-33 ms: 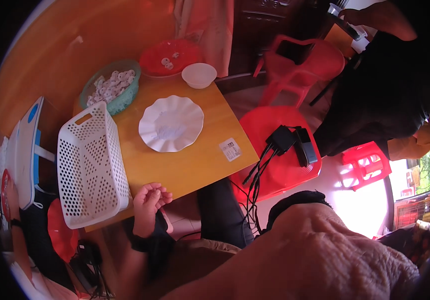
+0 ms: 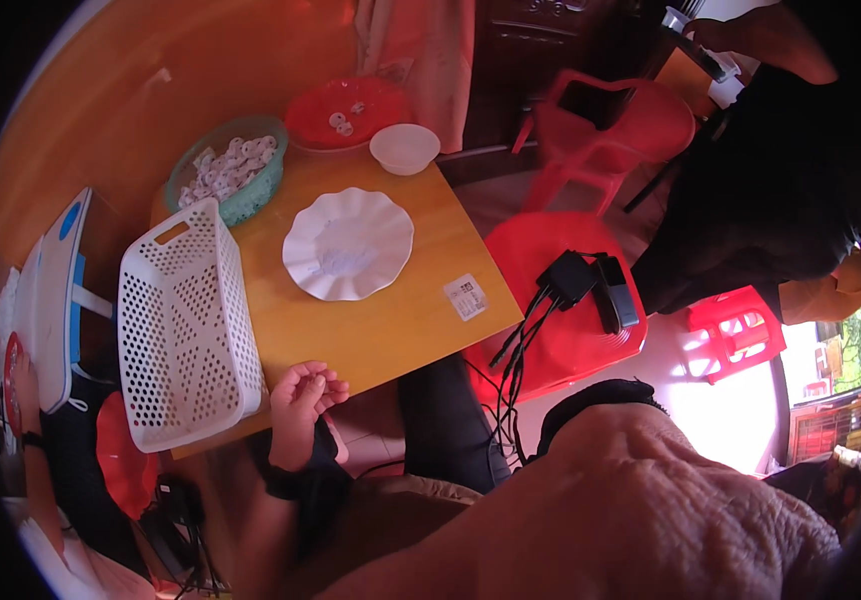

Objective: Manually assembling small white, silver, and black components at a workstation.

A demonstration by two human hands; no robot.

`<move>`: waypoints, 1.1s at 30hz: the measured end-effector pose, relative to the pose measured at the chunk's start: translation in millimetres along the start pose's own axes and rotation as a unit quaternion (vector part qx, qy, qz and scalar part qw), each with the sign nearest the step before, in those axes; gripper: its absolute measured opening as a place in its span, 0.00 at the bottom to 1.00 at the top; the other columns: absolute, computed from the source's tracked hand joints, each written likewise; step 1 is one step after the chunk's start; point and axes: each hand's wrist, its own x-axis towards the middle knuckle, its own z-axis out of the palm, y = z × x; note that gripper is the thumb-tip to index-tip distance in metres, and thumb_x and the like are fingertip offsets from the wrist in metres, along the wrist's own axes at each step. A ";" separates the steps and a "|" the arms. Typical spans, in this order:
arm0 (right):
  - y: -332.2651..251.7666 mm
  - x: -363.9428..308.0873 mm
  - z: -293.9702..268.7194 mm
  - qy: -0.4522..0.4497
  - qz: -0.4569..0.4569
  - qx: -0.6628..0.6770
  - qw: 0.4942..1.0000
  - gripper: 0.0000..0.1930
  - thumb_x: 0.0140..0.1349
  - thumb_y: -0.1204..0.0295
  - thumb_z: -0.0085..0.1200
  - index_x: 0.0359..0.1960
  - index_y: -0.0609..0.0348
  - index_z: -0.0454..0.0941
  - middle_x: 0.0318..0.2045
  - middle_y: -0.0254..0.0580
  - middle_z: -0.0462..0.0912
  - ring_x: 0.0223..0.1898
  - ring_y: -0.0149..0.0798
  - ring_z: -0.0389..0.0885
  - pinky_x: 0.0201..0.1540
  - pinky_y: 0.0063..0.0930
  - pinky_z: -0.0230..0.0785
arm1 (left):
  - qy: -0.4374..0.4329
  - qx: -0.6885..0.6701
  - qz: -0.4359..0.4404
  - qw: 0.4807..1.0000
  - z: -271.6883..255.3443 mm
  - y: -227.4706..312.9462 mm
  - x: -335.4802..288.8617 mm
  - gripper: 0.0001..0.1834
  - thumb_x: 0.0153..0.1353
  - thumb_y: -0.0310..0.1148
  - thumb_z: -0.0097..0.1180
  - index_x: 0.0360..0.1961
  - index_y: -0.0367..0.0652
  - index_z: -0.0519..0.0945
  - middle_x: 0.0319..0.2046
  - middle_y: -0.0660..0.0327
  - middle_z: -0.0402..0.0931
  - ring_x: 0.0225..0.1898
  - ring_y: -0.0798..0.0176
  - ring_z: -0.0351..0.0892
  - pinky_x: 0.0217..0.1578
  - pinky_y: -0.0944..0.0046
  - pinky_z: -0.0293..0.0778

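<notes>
My left hand (image 2: pixel 307 397), a black band at its wrist, hangs by the near edge of a yellow table (image 2: pixel 390 340). Its fingers are loosely curled and apart, with nothing visible in them. Nearest to it is a white perforated plastic basket (image 2: pixel 247 345) along the table's left side. Beyond lies a white scalloped plate (image 2: pixel 395 225) with whitish powder in its middle. Wrinkled skin very close to the camera appears to be my right hand (image 2: pixel 610 490), beside a black band; its fingers are hidden. I cannot tell whether it holds anything.
A green bowl (image 2: pixel 268 190) of white pieces, a red dish (image 2: pixel 310 105) and a white bowl (image 2: pixel 405 150) stand at the back. To the right, a red stool (image 2: pixel 520 350) bears black adapters and cables (image 2: pixel 565 280). People (image 2: pixel 750 190) are at both sides; a red chair (image 2: pixel 640 125) stands behind.
</notes>
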 end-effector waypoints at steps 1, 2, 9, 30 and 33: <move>0.7 1.3 2.5 -0.002 0.002 0.002 1.000 0.18 0.60 0.61 0.54 0.35 0.70 0.75 0.32 0.53 0.79 0.33 0.47 0.78 0.36 0.37 0.73 | -0.012 -0.003 0.001 1.000 1.9 1.1 2.0 0.08 0.65 0.25 0.45 0.44 0.36 0.71 0.36 0.58 0.74 0.36 0.62 0.78 0.41 0.63 0.78; 1.4 2.3 4.9 -0.003 0.004 0.005 1.000 0.18 0.60 0.62 0.54 0.35 0.70 0.75 0.32 0.54 0.78 0.32 0.47 0.78 0.36 0.37 0.73 | -0.014 0.000 0.005 1.000 1.3 1.0 2.3 0.08 0.66 0.25 0.45 0.44 0.36 0.71 0.36 0.58 0.74 0.36 0.62 0.78 0.41 0.63 0.78; 1.1 5.1 4.7 -0.019 0.012 0.007 1.000 0.18 0.62 0.62 0.53 0.35 0.71 0.75 0.31 0.54 0.78 0.31 0.47 0.79 0.35 0.39 0.74 | -0.001 -0.003 0.010 1.000 3.3 2.3 4.1 0.08 0.65 0.25 0.45 0.44 0.36 0.71 0.37 0.57 0.74 0.38 0.61 0.79 0.41 0.62 0.78; 18.1 -120.0 -14.7 -0.156 0.272 -0.570 0.759 0.04 0.50 0.73 0.55 0.25 0.60 0.75 0.22 0.40 0.73 0.27 0.42 0.75 0.30 0.34 0.69 | -0.029 -0.054 0.007 0.998 -3.1 -2.6 7.7 0.10 0.63 0.26 0.52 0.44 0.34 0.71 0.37 0.56 0.74 0.37 0.59 0.80 0.41 0.61 0.79; 32.6 -168.9 -17.9 -0.208 0.376 -0.509 0.746 0.08 0.50 0.67 0.59 0.24 0.57 0.75 0.24 0.42 0.75 0.30 0.44 0.77 0.31 0.35 0.70 | -0.021 -0.033 0.018 0.999 -5.1 -2.6 6.5 0.09 0.64 0.25 0.50 0.44 0.35 0.71 0.37 0.56 0.74 0.37 0.58 0.80 0.41 0.60 0.79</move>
